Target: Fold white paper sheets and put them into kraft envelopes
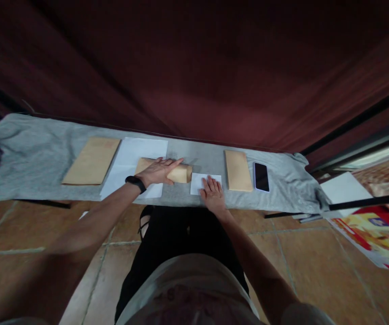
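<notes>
My left hand (157, 171), a black band on its wrist, lies across a brown paper envelope (181, 173) with its fingers stretched out. The envelope's right end bulges a little, and part of its body is hidden under the hand. Just to the right, my right hand (212, 194) rests with flat fingers on a small piece of white paper (197, 183). This paper's left edge is close to the envelope's end. White sheets (147, 146) lie partly beneath the envelope.
A larger brown envelope (91, 161) lies at the left on the grey cloth (41, 153) covering the narrow table. To the right are another brown envelope (238, 170) and a phone (261, 177). A red and yellow box (380, 234) stands beyond the table's right end.
</notes>
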Motion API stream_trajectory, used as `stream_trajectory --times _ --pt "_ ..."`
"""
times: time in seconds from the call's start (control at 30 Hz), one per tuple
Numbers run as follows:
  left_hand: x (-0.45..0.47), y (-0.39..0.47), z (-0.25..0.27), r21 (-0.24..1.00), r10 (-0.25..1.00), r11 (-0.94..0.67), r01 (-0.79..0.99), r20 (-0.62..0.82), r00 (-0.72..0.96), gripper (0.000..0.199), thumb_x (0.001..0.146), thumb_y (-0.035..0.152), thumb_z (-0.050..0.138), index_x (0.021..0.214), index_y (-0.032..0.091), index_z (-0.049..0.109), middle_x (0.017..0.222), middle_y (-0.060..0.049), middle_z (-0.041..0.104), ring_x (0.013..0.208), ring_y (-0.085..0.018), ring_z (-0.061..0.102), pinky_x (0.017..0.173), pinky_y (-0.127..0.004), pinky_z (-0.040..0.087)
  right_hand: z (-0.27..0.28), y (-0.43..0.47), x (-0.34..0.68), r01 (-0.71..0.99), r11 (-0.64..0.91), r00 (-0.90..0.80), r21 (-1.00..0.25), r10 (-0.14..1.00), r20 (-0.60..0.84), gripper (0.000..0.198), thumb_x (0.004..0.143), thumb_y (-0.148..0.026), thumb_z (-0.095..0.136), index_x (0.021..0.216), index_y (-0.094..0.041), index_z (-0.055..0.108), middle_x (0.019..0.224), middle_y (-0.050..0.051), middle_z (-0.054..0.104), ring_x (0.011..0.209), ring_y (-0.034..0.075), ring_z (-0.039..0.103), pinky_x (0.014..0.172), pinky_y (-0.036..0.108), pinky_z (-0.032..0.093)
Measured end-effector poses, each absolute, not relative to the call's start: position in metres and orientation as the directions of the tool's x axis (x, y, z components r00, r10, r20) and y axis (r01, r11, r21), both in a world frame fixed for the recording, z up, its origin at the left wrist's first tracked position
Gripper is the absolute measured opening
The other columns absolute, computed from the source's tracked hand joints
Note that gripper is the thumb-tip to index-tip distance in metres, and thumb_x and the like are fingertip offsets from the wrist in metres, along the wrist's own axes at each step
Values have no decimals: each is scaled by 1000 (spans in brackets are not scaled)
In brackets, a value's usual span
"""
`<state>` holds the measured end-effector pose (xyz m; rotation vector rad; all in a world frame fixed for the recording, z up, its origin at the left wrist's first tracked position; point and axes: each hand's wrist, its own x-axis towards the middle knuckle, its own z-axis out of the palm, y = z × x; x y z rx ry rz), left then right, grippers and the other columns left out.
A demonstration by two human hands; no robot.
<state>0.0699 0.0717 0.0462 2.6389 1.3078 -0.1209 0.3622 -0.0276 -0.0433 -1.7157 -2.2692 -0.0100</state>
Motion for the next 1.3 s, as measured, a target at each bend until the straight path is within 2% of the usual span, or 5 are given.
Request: stream_trajectory --times 0.3,0.5,0.9,1.1,1.3 --pt "83 43 45 -41 798 -603 797 -38 602 103 81 34 77 163 22 16 157 -21 43 148 -35 35 123 -58 11 -47 -25 356 931 331 -276 -153 914 299 53 108 -37 38 156 -17 43 162 16 39 148 33 38 121 57 25" --pt "90 34 40 -129 816 -573 810 9 579 105 79 32 80 164 21 18 157 -24 42 147 -39 37 123 -61 9 -53 -32 359 934 341 -291 -108 899 326 52 108 -40 38 156 -19 44 162 18 39 146 32 41 119 55 28" --pt "80 47 41 23 836 -540 841 -100 540 107 78 34 80 163 26 16 161 -23 37 150 -36 32 122 -63 9 -57 -35 388 952 285 -220 -111 891 397 55 107 -42 38 153 -11 45 158 23 43 144 34 43 115 55 36" --pt "79 65 47 133 830 -493 860 -225 510 115 74 47 78 164 29 9 159 -20 42 147 -35 39 121 -65 9 -49 -32 373 966 213 -164 -148 944 285 53 105 -38 45 153 -14 47 160 20 41 147 33 40 120 56 29" --pt "76 73 53 112 846 -454 884 -257 467 119 71 61 77 164 28 10 165 -22 31 153 -37 29 122 -64 11 -43 -34 370 965 190 -142 -180 957 253 54 105 -41 46 154 -17 46 162 18 40 147 32 40 121 53 30"
